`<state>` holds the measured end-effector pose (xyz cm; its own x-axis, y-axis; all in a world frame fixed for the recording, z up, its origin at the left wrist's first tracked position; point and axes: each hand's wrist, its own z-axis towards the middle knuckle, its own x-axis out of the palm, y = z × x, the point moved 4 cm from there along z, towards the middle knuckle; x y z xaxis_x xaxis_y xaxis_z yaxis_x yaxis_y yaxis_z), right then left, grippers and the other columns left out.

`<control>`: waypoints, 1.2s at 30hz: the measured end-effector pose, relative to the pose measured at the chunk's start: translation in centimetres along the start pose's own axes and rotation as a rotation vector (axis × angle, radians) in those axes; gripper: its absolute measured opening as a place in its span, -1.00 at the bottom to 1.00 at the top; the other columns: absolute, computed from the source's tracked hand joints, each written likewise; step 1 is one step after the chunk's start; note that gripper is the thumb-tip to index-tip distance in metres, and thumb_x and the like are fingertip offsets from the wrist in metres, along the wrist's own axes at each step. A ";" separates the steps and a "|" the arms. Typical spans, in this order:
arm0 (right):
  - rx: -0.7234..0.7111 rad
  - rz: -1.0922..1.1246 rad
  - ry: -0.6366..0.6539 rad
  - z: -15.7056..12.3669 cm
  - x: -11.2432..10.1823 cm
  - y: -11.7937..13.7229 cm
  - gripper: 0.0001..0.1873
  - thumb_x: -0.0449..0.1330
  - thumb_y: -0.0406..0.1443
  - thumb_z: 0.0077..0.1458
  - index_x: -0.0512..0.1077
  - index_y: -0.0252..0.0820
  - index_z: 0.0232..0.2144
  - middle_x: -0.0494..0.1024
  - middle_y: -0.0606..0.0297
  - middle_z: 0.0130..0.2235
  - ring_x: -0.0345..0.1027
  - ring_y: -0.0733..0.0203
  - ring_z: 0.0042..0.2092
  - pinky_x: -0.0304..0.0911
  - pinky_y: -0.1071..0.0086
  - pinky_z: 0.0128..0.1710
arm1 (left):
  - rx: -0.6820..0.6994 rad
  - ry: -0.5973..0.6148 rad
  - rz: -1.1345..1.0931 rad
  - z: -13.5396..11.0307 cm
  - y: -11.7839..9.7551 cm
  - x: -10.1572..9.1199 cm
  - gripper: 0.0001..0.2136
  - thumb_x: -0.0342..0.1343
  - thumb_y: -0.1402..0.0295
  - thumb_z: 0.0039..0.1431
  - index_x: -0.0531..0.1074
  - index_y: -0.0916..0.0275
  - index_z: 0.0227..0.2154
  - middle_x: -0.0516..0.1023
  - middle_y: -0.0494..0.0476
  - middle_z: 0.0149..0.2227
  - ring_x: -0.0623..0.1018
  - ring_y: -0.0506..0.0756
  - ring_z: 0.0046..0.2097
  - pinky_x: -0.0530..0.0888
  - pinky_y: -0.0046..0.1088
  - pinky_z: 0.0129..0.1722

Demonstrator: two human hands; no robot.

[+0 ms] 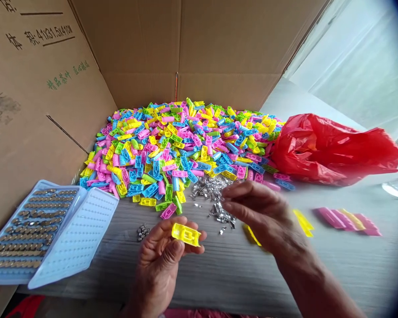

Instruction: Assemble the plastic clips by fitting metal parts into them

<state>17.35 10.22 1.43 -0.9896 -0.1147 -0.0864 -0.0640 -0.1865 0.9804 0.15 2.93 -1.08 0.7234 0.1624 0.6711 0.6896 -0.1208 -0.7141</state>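
Note:
In my left hand [161, 260] is a yellow plastic casing [186, 234], its hollow side facing up, gripped between thumb and fingers. My right hand [258, 212] is beside a heap of small shiny metal pieces [210, 189]; its thumb and forefinger are drawn together, and whatever they hold is too small to make out. Beyond both hands spreads a big pile of pink, blue, yellow and green plastic casings [172, 150]. A little cluster of round metal bits [143, 232] lies left of my left hand.
On the left, a pale blue tray [81, 234] carries rows of button cells [28, 240]. A red plastic bag [334, 150] lies at the right. Several pink and yellow casings [348, 219] lie in a row before it. Cardboard walls [219, 39] stand behind and to the left.

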 end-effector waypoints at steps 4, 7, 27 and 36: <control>0.080 0.231 0.037 -2.4 1.5 1.0 -0.94 0.37 -0.31 -0.07 0.55 -0.05 -0.49 0.54 0.35 -0.43 0.42 0.28 -0.37 0.38 0.46 -0.40 | 0.025 -0.007 0.075 0.1 -0.1 0.6 -0.83 0.32 0.32 -0.03 0.61 0.10 -0.31 0.68 0.09 -0.30 0.65 0.17 -0.29 0.58 -0.40 -0.33; 0.091 0.261 0.078 -3.5 2.4 1.3 -0.97 0.34 -0.30 -0.02 0.57 -0.03 -0.46 0.53 0.34 -0.45 0.41 0.27 -0.37 0.38 0.43 -0.37 | 0.043 -0.012 0.150 0.0 -0.1 0.9 -0.83 0.31 0.30 -0.02 0.61 0.11 -0.30 0.67 0.13 -0.28 0.62 0.18 -0.26 0.57 -0.36 -0.30; 0.254 0.401 0.090 -3.6 3.2 0.2 -0.94 0.36 -0.24 -0.05 0.59 -0.06 -0.50 0.47 0.35 -0.47 0.33 0.30 -0.40 0.30 0.47 -0.41 | 0.051 -0.039 0.188 0.0 0.1 1.1 -0.84 0.29 0.30 0.01 0.61 0.09 -0.30 0.67 0.11 -0.28 0.62 0.17 -0.28 0.58 -0.37 -0.32; 0.250 0.400 0.078 -3.8 3.5 -0.6 -0.99 0.35 -0.25 -0.03 0.59 -0.01 -0.47 0.43 0.39 -0.45 0.29 0.33 -0.37 0.22 0.49 -0.39 | 0.099 -0.018 0.202 -0.1 0.1 0.8 -0.84 0.28 0.33 0.03 0.60 0.09 -0.27 0.67 0.14 -0.25 0.62 0.16 -0.27 0.59 -0.38 -0.32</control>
<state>14.40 6.21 -0.15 -0.9309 -0.2039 0.3031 0.2819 0.1267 0.9510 0.83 2.96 -0.63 0.8448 0.1624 0.5098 0.5237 -0.0560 -0.8501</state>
